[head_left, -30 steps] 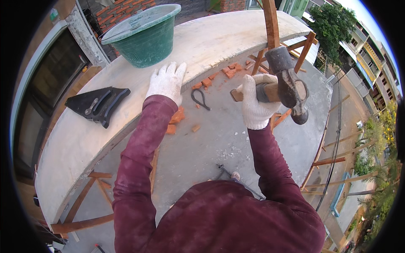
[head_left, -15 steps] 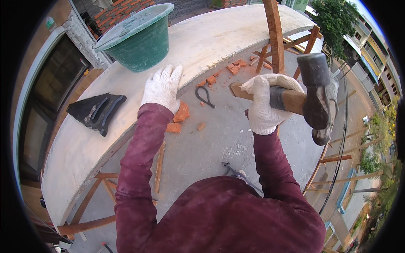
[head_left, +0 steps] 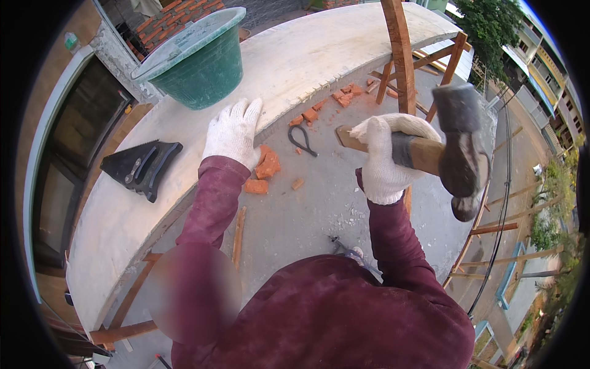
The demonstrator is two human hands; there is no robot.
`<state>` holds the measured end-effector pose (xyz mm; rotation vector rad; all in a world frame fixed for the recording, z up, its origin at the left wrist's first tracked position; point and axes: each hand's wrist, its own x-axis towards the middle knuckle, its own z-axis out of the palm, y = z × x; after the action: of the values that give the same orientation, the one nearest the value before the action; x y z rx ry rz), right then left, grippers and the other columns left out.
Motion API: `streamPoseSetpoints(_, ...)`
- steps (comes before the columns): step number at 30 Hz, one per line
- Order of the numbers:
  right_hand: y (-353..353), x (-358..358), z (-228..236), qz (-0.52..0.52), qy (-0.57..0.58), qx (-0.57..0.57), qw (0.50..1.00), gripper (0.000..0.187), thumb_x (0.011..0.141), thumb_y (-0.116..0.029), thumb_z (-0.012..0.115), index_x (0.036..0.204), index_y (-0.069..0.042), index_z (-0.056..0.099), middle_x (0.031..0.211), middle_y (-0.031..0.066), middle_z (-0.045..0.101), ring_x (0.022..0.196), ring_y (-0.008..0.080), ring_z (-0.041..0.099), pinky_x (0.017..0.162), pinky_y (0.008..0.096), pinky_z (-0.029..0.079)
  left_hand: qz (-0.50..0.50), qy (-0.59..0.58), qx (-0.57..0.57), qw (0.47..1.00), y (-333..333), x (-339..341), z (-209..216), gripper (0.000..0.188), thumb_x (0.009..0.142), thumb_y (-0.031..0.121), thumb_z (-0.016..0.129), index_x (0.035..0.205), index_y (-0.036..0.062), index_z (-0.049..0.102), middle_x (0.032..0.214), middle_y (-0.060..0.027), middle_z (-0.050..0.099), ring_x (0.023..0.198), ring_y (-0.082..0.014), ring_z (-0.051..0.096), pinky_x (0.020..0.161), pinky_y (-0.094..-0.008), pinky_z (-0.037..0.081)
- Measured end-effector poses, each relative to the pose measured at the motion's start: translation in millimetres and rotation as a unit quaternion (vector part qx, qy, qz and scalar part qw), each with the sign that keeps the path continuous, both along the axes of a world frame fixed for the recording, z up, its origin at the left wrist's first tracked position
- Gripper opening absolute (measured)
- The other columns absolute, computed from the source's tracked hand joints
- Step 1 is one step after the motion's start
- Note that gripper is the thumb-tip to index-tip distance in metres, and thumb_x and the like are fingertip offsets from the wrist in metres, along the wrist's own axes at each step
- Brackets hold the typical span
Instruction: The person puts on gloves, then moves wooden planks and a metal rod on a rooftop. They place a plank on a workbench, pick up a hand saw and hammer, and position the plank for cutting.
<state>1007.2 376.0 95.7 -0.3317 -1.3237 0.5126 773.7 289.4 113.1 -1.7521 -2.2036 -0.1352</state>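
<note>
My right hand (head_left: pixel 393 158), in a white knit glove, is closed round the wooden handle of a hammer (head_left: pixel 460 141). Its heavy dark head points out to the right, and a dark band wraps the handle. My left hand (head_left: pixel 232 132), gloved too, lies flat with its fingers stretched out on the near edge of a pale plank-like tabletop (head_left: pixel 295 58). Just beyond its fingertips stands a green basin (head_left: pixel 203 71) with a dusty rim. A black handsaw (head_left: pixel 141 167) rests on the tabletop to the left of that hand.
Broken orange bricks (head_left: pixel 268 162) and a dark loop of cord (head_left: pixel 301 140) lie on the grey floor below the tabletop. An upright wooden post (head_left: pixel 399 55) rises beyond my right hand. Wooden legs (head_left: pixel 126 332) support the top. Beyond the floor's right edge runs a street with cables (head_left: pixel 505 203).
The view has shifted very slightly. Both hands keep nearly the same places, the left flat on the tabletop and the right holding the hammer.
</note>
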Motion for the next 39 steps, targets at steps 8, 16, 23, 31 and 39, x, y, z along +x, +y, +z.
streamPoseSetpoints(8,33.7,-13.7,-121.7,0.06,-0.338,-0.269,0.9,0.028,0.087,-0.013,0.074,0.109,0.001,0.065,0.085,0.0132,0.069,0.081,0.0233,0.071,0.076,0.036,0.056,0.002,-0.008,-0.01,1.0,-3.4,7.0,7.6,0.086,0.068,0.013,0.081,0.148,0.0135,0.047,0.146,-0.0135,0.053,0.134,-0.0333,0.052,0.112,-0.0444,0.044)
streamPoseSetpoints(16,16.6,6.1,-13.9,0.034,0.013,-0.08,0.996,0.015,0.092,-0.002,0.073,0.103,-0.003,0.063,0.083,0.0052,0.067,0.065,0.0151,0.069,0.059,0.0304,0.058,0.016,0.008,-0.001,1.0,-2.0,7.3,2.3,0.086,0.069,0.015,0.083,0.147,0.0147,0.049,0.145,-0.0128,0.054,0.134,-0.0317,0.052,0.111,-0.0437,0.044)
streamPoseSetpoints(23,55.9,-14.8,-106.5,0.142,-0.243,-0.302,0.911,0.023,0.088,-0.014,0.073,0.103,0.001,0.066,0.08,0.0129,0.069,0.077,0.0222,0.07,0.074,0.0355,0.056,0.001,0.022,0.014,1.0,5.9,8.0,4.0,0.089,0.068,0.016,0.083,0.149,0.0157,0.047,0.145,-0.0119,0.054,0.133,-0.0318,0.053,0.11,-0.0431,0.045)
streamPoseSetpoints(31,27.3,34.0,6.5,0.096,-0.081,-0.202,0.971,0.027,0.09,-0.016,0.079,0.11,-0.003,0.067,0.088,0.004,0.072,0.07,0.0089,0.068,0.063,0.0249,0.055,0.022,0.021,-0.002,1.0,-2.0,8.4,3.8,0.088,0.068,0.016,0.083,0.149,0.016,0.049,0.146,-0.0116,0.054,0.133,-0.0309,0.053,0.11,-0.0435,0.045)
streamPoseSetpoints(39,69.0,4.4,-53.6,0.006,-0.368,-0.204,0.907,0.018,0.088,-0.013,0.071,0.099,-0.001,0.064,0.082,0.008,0.07,0.076,0.0229,0.069,0.07,0.0367,0.054,0.011,0.019,0.005,1.0,6.1,12.0,8.3,0.087,0.069,0.016,0.083,0.149,0.0161,0.048,0.145,-0.0111,0.054,0.133,-0.0307,0.053,0.109,-0.0434,0.046)
